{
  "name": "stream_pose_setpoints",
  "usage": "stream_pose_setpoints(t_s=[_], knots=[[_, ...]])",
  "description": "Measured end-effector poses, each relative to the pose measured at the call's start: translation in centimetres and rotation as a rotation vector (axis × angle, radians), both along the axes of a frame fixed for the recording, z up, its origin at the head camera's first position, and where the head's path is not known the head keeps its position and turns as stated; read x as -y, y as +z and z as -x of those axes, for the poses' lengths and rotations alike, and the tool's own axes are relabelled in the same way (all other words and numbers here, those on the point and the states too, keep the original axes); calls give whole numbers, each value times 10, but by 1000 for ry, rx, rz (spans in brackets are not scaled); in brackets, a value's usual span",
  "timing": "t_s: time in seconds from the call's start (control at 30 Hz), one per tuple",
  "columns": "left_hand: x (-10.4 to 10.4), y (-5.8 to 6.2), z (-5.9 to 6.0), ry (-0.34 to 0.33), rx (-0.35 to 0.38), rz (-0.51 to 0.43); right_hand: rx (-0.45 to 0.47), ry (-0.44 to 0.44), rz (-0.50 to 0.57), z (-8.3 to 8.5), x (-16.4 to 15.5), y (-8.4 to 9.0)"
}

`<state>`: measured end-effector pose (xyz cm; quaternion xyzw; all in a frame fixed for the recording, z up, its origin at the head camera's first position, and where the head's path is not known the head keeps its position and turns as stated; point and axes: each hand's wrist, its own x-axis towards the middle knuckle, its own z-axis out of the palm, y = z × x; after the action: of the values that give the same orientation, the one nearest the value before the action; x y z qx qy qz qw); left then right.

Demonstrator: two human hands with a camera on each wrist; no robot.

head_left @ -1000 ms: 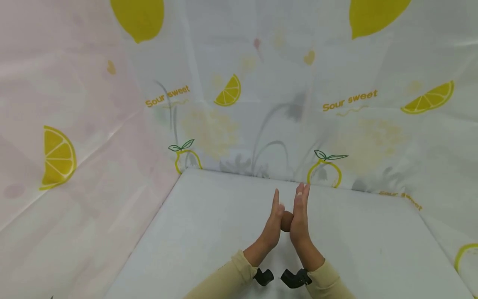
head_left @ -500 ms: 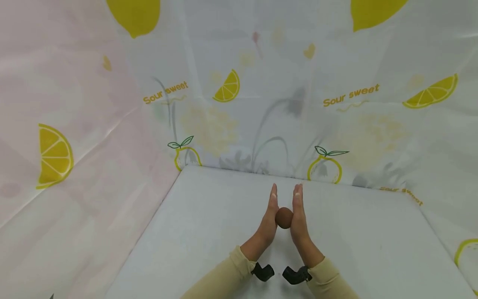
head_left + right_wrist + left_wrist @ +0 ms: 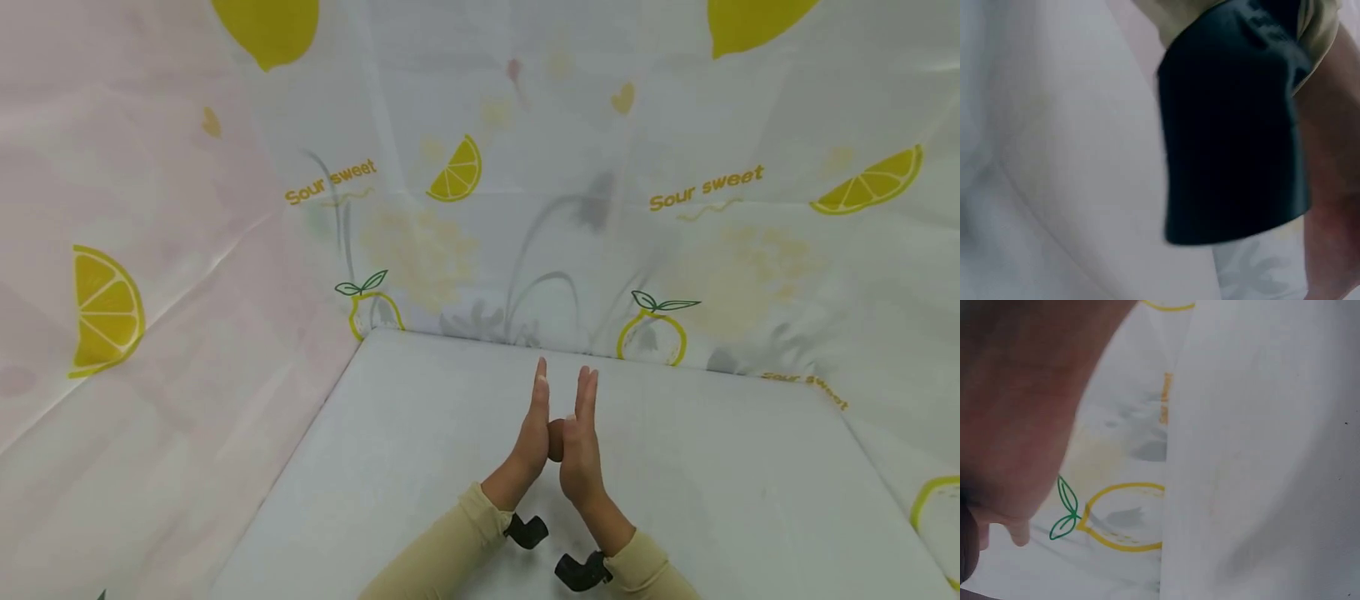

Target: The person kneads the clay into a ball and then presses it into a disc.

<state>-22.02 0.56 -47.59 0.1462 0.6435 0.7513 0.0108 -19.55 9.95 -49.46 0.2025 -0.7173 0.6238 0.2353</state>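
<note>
Head view: taken from above, facing forward and down over white table (image 3: 712, 500) toward lemon-print curtain (image 3: 675, 208); both hands seen at middle distance. Left wrist view: very close beside left hand (image 3: 1016, 406); table edge and curtain shared with head view. Right wrist view: blurred, very close, filled by black wrist mount (image 3: 1235, 119).

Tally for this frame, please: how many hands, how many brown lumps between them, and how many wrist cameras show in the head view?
Hands: 2, left hand and right hand
Brown lump: 1
Wrist cameras: 2, left wrist camera and right wrist camera
Total: 5
</note>
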Motion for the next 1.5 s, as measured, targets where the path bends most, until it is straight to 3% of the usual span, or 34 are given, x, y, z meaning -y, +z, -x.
stream_pose_setpoints(t_s=[0.17,0.5,0.8,1.27,1.5], knots=[[-1,-5,1,2,-23,17,28,32,33,0,1,15],[-4,-2,-3,-42,-65,53,173,59,170,17,-11,31],[-3,1,-5,-102,-101,61,266,-3,198,33,-24,22],[4,11,2,-56,-83,-8,76,-54,-30,16,-9,-3],[4,14,5,-26,-62,13,8,-37,-14,4,2,0]])
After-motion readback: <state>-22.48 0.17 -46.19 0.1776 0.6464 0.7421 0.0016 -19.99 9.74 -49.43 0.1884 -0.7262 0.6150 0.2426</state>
